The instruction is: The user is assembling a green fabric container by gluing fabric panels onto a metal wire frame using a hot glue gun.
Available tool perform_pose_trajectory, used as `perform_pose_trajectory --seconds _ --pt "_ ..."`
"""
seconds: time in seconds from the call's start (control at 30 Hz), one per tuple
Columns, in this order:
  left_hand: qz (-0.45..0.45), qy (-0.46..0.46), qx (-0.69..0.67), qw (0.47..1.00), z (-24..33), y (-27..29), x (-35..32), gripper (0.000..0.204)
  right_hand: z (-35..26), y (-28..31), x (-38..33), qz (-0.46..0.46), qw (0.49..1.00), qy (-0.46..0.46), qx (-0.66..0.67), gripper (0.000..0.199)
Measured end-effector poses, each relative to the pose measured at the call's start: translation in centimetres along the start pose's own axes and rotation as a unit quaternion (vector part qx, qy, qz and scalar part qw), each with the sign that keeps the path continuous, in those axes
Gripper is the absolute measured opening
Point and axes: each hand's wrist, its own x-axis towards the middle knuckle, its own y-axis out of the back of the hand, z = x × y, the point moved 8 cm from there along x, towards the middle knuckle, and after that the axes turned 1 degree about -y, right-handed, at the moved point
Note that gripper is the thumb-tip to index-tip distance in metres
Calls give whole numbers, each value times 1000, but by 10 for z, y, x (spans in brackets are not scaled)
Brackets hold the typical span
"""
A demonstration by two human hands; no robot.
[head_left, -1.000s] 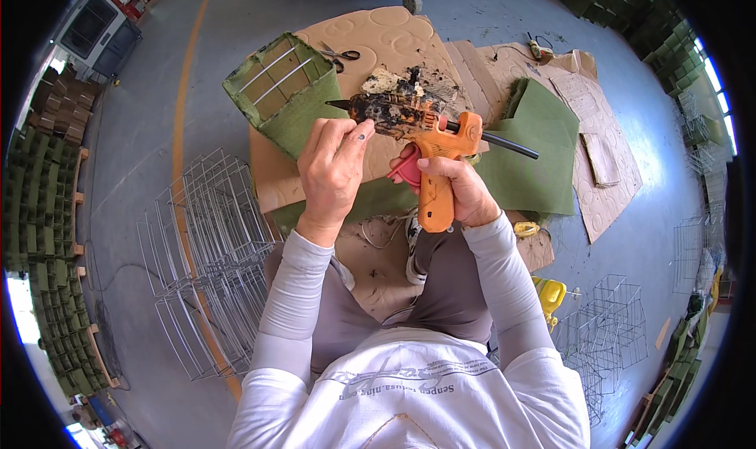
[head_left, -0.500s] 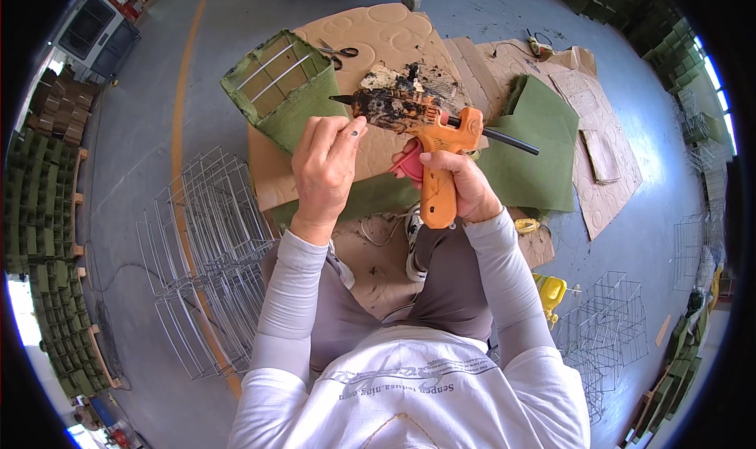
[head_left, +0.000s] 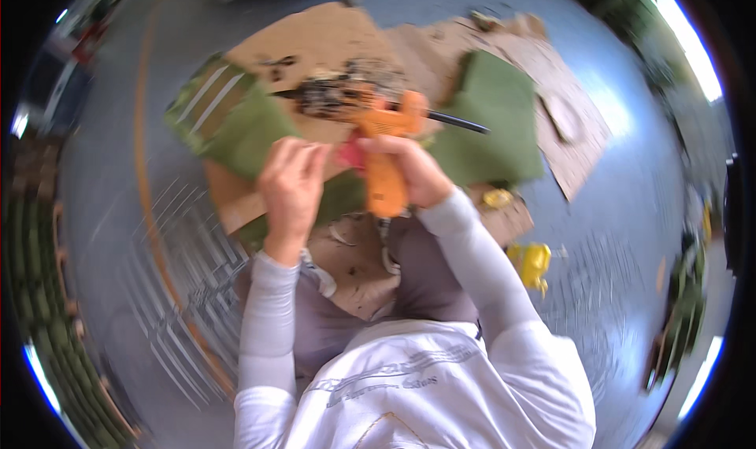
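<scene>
The right hand (head_left: pixel 413 173) is clamped on an orange glue gun (head_left: pixel 383 154); just beside it, the left hand (head_left: pixel 291 185) curls loosely closed above green felt (head_left: pixel 244 134).

The blue floor (head_left: pixel 630 236) on the right side is mostly open, so a hand could pass there. Only a small yellow thing (head_left: pixel 534 262) lies in the way. On the left, wire frames (head_left: pixel 181 268) cover the floor (they look blurry). In front, the cardboard (head_left: pixel 315 40) is crowded: green felt pieces (head_left: pixel 492 118), a dark messy pile (head_left: pixel 331 95) and the orange glue gun (head_left: pixel 386 150) fill the middle. Bare cardboard shows at the far edge.
</scene>
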Motion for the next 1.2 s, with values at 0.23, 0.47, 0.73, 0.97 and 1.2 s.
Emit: perform_pose_trajectory --seconds 0.23,0.47,0.73,0.97,1.2 --pt "-195 247 -288 904 -40 -74 -37 40 -11 5 22 28 988 104 112 24" --pt "-193 376 -414 806 -35 -87 -55 44 -14 6 14 34 986 145 78 37" --pt "-234 358 -462 777 -26 -92 -51 38 -14 16 15 45 984 158 67 36" --pt "-160 297 -388 858 -44 -70 -45 35 -36 67 10 144 977 149 55 27" --pt "4 241 -300 923 -65 -10 -28 32 -45 117 40 124 978 153 63 27"
